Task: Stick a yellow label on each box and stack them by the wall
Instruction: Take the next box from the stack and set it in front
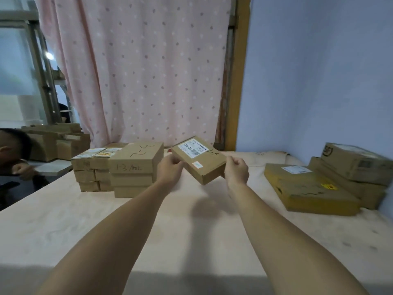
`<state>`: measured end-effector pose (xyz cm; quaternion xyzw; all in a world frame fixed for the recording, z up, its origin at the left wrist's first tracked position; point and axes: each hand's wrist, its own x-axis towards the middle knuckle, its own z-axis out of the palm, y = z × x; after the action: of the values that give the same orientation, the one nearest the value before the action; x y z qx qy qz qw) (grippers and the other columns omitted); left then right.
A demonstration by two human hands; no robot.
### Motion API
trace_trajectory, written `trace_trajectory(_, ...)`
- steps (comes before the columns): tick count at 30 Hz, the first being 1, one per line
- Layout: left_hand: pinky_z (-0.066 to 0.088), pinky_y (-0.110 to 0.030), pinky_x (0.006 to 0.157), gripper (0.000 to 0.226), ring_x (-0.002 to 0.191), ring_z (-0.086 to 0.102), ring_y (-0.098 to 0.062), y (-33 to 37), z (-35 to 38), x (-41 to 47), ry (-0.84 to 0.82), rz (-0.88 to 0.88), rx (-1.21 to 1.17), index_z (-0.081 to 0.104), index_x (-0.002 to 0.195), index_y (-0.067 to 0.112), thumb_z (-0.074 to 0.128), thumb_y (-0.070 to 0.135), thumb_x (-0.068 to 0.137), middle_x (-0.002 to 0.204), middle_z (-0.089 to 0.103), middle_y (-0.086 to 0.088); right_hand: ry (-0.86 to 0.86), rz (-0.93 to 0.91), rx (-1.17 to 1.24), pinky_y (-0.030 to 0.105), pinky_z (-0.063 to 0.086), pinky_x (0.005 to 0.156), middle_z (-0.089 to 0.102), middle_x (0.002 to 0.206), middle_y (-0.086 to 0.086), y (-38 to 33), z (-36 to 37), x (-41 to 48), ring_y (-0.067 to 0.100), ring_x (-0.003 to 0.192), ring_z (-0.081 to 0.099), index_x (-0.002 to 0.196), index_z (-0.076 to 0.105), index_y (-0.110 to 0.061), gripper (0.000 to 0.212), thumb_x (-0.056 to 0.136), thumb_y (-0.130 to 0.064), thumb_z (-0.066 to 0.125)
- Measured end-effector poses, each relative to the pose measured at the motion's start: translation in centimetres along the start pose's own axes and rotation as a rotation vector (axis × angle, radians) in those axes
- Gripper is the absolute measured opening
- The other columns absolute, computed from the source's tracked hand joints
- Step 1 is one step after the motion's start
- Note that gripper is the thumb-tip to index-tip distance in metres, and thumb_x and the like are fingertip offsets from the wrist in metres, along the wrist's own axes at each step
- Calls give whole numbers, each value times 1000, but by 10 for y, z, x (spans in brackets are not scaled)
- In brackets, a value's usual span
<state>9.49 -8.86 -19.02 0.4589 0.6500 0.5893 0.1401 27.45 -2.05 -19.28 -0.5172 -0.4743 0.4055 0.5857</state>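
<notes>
You held small box [198,160] tilted, clear of table [127,231], white label [191,148] up. L hand [170,169] on its left edge, R hand [237,169] at right corner; fingers [235,161] of both curled tight on it. Box approx. btwn stack [134,167] by curtain [144,71] and flat yellow box [308,188] near wall [319,81].

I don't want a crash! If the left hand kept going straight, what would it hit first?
The left hand grips the box, which would travel along. Beyond that, probably the curtain; the box stack lies just left, though depth is unclear.
</notes>
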Motion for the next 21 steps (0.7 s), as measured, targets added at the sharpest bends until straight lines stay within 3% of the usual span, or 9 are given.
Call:
trace_trajectory(1,42,-25,62,2,81,60,-15,-2,3,-3,26,-11,7,66,88,15,67,16,88,84,64,6,7,12,-15,47,57,90,67,92,-4,3,-11,1,23,94,66,87,60,-27,14,91,-36,51)
trace_trajectory(4,44,-31,71,29,94,59,-20,-19,9,-6,-2,-122,-28,62,109,13,71,30,87,103,61,-1,-9,50,-32,45,59,89,69,90,-1,14,-37,3,25,92,69,86,65,-21,20,90,-35,52)
trace_trajectory(8,52,-38,91,43,97,61,-20,-46,13,-11,-118,-287,-214,62,118,16,71,39,84,116,64,-6,-55,103,-65,44,61,86,71,94,3,31,-56,0,23,91,69,88,67,-19,22,93,-32,50)
trace_trajectory(11,50,-47,102,56,109,61,-26,-61,11,-15,-116,-308,-191,62,120,15,71,48,76,120,64,-7,-92,164,-71,46,62,84,73,94,7,47,-62,-2,25,92,70,89,68,-15,25,90,-32,49)
trace_trajectory(13,50,-47,101,51,112,61,-29,-67,10,-17,-120,-309,-119,61,119,12,73,43,80,122,63,-9,-116,184,-81,48,62,83,74,92,9,58,-62,-1,28,91,71,84,67,-12,29,83,-34,48)
trace_trajectory(15,52,-36,88,48,110,62,-32,-73,8,-18,-118,-315,-13,62,119,5,72,37,85,116,64,-13,-153,187,-122,50,62,84,74,90,9,69,-58,0,29,88,71,78,64,-13,30,77,-37,47)
trace_trajectory(18,43,-30,65,16,83,64,-32,-80,4,-22,-164,-312,82,72,84,8,73,23,82,85,67,-15,-173,163,-206,44,61,81,68,77,6,74,-50,-7,28,77,65,67,52,-17,22,78,-36,49)
trace_trajectory(20,44,-31,65,10,75,59,-27,-84,0,-25,-193,-322,136,69,70,13,74,10,78,78,65,-9,-179,140,-258,35,49,66,56,72,3,76,-44,-9,26,70,54,69,45,-19,22,81,-35,54)
trace_trajectory(21,44,-31,67,10,78,59,-27,-86,-2,-26,-192,-329,154,68,72,13,74,6,76,81,64,-8,-172,143,-264,33,43,62,53,74,3,77,-42,-9,26,70,52,75,45,-19,24,80,-39,57)
